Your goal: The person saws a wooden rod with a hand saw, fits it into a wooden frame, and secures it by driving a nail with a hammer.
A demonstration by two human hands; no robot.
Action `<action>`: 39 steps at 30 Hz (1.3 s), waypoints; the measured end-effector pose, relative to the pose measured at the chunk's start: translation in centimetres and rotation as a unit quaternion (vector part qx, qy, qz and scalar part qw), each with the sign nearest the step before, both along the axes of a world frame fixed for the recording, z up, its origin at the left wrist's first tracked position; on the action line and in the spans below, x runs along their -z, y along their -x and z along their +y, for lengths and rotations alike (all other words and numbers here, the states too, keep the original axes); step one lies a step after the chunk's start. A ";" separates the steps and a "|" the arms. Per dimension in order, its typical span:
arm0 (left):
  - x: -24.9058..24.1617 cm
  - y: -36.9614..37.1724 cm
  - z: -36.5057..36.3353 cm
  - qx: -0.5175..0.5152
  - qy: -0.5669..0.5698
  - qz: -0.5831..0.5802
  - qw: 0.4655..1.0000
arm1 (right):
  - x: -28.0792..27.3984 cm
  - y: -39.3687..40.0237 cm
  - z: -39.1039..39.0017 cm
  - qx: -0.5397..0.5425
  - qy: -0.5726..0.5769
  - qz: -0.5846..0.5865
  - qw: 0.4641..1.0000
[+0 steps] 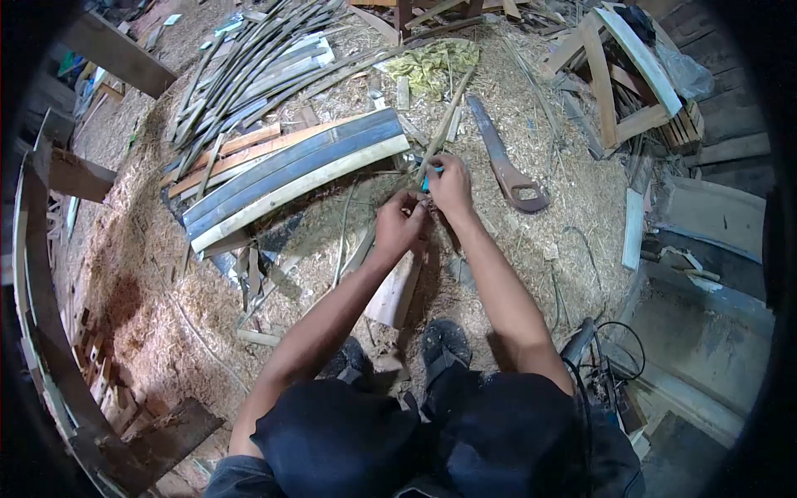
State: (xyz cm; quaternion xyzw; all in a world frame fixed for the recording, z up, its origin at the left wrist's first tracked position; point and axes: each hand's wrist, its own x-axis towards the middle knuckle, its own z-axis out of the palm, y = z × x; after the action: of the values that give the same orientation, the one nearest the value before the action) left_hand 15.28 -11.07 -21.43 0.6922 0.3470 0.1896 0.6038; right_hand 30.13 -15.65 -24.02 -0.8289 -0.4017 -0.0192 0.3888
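Both hands meet in front of my knees, close together above the shavings. My right hand [451, 184] is closed round a small teal object [427, 178], mostly covered by the fingers, so its kind does not show. Just left of it, my left hand [401, 221] has thumb and fingers pinched together; whatever is between them is too small to make out. Under the hands lies a pale wooden block [393, 292], between my shoes. A panel of curved blue and cream boards [295, 177] rests to the left of my hands.
A handsaw [506, 158] lies right of my hands. Thin wooden strips [237, 79] are piled at the far left, near a yellow cloth [430, 68]. A wooden frame [635, 75] stands far right. A black cable [635, 336] curls beside my right knee. Wood shavings cover the ground.
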 end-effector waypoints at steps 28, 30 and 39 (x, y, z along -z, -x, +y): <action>-1.7 2.6 -2.2 -0.089 -0.154 -0.038 0.983 | 1.7 8.5 -3.6 0.062 -0.224 0.681 0.695; -1.9 2.5 -3.4 -0.053 -0.113 -0.092 0.988 | 3.9 7.4 -4.1 0.156 -0.242 0.658 0.695; -7.0 2.5 -0.1 0.022 -0.240 -0.183 0.953 | -8.1 9.7 -8.9 0.169 -0.086 0.530 0.826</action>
State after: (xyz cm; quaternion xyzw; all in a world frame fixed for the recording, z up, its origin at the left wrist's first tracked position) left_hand 12.73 -11.14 -14.42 0.7774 0.1593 0.3774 0.4773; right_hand 20.43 -24.58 -15.88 -0.7298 0.0162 0.3230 0.6023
